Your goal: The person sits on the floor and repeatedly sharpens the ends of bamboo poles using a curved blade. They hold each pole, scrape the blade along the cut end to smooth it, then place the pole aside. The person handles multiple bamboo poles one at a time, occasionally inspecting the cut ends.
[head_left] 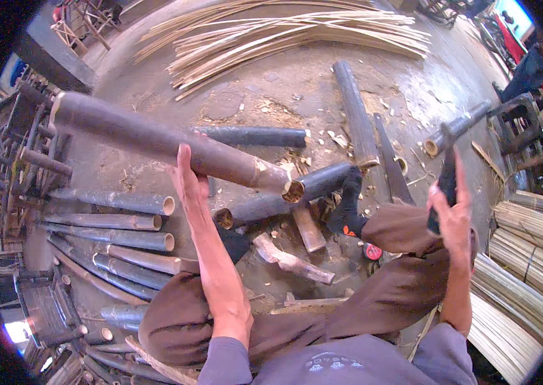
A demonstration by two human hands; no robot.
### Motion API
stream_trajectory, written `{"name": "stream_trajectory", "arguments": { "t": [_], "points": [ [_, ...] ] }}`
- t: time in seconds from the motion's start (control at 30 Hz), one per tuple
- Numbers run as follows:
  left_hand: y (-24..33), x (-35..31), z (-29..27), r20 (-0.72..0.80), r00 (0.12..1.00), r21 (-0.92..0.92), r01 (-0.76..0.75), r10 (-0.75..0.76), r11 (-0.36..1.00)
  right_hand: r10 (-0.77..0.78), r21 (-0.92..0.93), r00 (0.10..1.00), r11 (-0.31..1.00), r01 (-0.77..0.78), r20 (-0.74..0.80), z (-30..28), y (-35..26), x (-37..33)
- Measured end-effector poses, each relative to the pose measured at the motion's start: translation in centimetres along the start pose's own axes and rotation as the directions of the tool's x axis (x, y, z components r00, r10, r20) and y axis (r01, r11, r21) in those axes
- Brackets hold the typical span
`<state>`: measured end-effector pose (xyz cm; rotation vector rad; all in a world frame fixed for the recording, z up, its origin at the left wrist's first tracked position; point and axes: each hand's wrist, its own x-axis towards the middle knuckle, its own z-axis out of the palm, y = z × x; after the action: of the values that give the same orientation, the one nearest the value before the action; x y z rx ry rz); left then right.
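My left hand (pixel 191 173) is closed round a thick dark bamboo section (pixel 136 131), its thumb on the near side and its fingers mostly hidden behind. The section slants from upper left down to a cut, hollow end near the middle. Raised at the right, my right hand (pixel 452 215) is closed on a dark tool (pixel 441 205) that looks like a knife; motion blurs its upper part. Below the held section, another dark bamboo section (pixel 265 200) lies across the floor between my feet. A crooked wood piece (pixel 290 258) is on the ground nearer to me.
Long split strips (pixel 297 38) lie in a pile at the far side. Several bamboo poles (pixel 111 221) rest at my left. Bundled strips (pixel 528 256) are at my right. A saw (pixel 390 157) lies beside an upright-pointing bamboo pole (pixel 355 112), with chips scattered around.
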<state>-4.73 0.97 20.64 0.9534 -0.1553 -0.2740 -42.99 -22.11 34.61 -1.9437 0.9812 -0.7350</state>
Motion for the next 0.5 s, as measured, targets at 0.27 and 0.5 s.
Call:
{"name": "stream_trajectory", "arguments": {
  "t": [0.27, 0.5],
  "points": [
    [-4.8, -2.7, 3.3, -0.034, 0.979, 0.237, -0.187, 0.201, 0.953, -0.166, -0.115, 0.954, 0.983, 0.141, -0.248, -7.3, -0.8, 4.2],
    [-7.6, -6.7, 4.5, -0.093, 0.963, 0.473, -0.182, 0.254, 0.862, 0.012, -0.011, 0.960, 1.000, -0.016, -0.279, -7.8, 5.2, 5.2]
  ]
}}
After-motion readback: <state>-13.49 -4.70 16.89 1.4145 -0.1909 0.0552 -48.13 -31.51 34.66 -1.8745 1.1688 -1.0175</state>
